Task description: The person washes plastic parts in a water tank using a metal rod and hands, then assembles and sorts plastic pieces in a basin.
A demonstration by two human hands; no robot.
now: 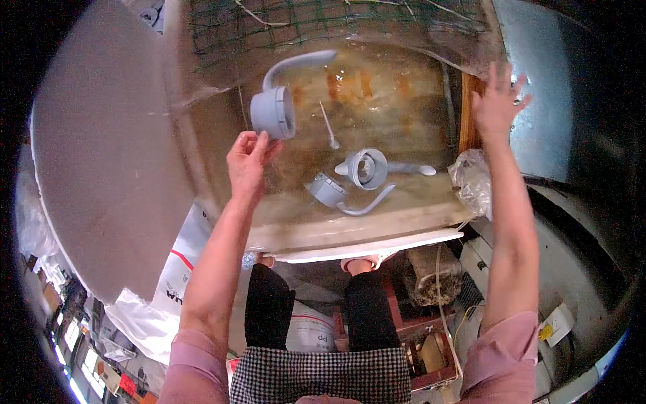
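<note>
My left hand (pixel 251 156) pinches the lower rim of a blue-grey plastic ring-shaped part with a long curved handle (pixel 274 111). Its handle points up and to the right. Below and to the right, two similar parts lie on the wet, brownish surface: a ring part with its opening facing up (pixel 367 168) and a tilted ring part with a curved handle (pixel 328 191). A thin pale plastic stick (pixel 328 126) lies above them. At the right, my right hand (pixel 498 104) is empty with its fingers spread, over the blue-grey panel's edge by a wooden strip.
Green netting (pixel 336 25) spans the far end. A white ledge (pixel 363 245) runs along the near edge. Clear crumpled plastic (pixel 470 180) sits at the right corner. A large grey panel (pixel 108 148) stands left, a blue-grey panel (pixel 538 81) right. Printed white sacks (pixel 176 273) are low left.
</note>
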